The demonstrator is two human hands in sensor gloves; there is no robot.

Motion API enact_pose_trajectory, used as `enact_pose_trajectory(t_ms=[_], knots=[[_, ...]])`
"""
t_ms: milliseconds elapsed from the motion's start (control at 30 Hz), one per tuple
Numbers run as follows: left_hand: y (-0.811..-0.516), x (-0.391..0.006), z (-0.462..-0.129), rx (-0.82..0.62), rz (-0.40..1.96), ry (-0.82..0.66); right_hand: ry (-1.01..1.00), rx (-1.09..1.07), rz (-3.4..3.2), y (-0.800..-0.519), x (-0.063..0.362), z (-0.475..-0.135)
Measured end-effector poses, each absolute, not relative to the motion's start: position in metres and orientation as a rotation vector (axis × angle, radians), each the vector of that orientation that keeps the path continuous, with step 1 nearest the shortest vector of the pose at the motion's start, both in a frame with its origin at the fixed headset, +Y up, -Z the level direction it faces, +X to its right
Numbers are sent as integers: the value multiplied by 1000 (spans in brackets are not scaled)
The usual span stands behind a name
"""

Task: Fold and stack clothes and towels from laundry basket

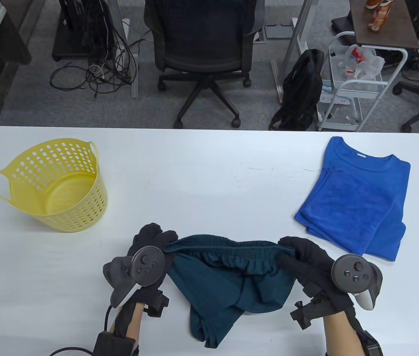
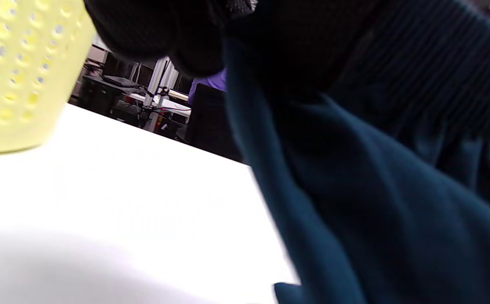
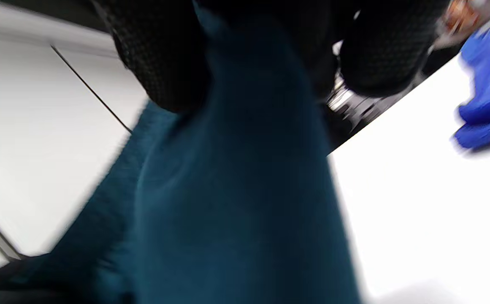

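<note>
Dark teal shorts (image 1: 231, 285) hang stretched between both hands near the table's front edge, legs drooping toward me. My left hand (image 1: 157, 241) grips the left end of the elastic waistband; my right hand (image 1: 294, 250) grips the right end. In the left wrist view the teal shorts (image 2: 375, 190) fill the right side under dark glove fingers (image 2: 152, 33). The right wrist view shows the shorts (image 3: 236, 190) hanging from gloved fingers (image 3: 164, 63). A folded blue T-shirt (image 1: 358, 200) lies at the table's right. The yellow laundry basket (image 1: 57, 185) stands at the left, nothing visible inside.
White table (image 1: 202, 178) between basket and shirt is bare. Beyond its far edge stand an office chair (image 1: 202, 48), a black backpack (image 1: 302, 92) and a white cart (image 1: 354, 89). The basket (image 2: 12, 71) is close on the left in the left wrist view.
</note>
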State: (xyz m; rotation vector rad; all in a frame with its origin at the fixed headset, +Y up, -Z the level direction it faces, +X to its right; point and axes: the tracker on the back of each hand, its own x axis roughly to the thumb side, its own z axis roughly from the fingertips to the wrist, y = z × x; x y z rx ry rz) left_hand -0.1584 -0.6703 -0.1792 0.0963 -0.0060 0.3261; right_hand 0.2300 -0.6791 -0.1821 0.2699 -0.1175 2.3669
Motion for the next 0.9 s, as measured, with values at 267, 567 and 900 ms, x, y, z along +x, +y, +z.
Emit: enact_pose_trajectory(t_ms=[267,567,900], knots=[[-667,-171,-181,-82,1028,-140,99,341,2058,-671,230,-181],[-613,-166,-271,-186,907,-116,149,115,2261,-620,215,-266],[-498,-182,-263,735,550,-451,-923,597,2165,-507,205,-241]])
